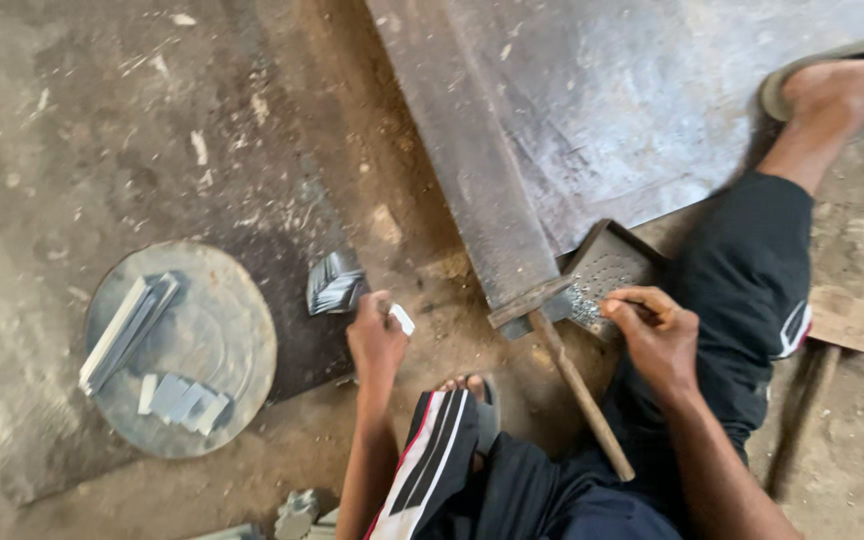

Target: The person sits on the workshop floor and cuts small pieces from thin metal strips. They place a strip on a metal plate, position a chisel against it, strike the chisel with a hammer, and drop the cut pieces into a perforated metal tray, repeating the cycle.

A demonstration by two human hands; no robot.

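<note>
Two hands work low over the floor: left hand [376, 340] pinches a small metal piece [402, 319]; right hand [658, 335] picks rivets from a tray [612, 265] at 2 o'clock, hammer [577, 385] between.

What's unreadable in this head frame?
- Left hand: holds a small pale piece; its shape is mostly hidden by the fingers.
- Right hand: fingertips in the small metal bits of the tray; whether they pinch one is too small to tell.
- Hammer: head partly under the steel bar.
- Pieces at the bottom edge: cut off.
</note>
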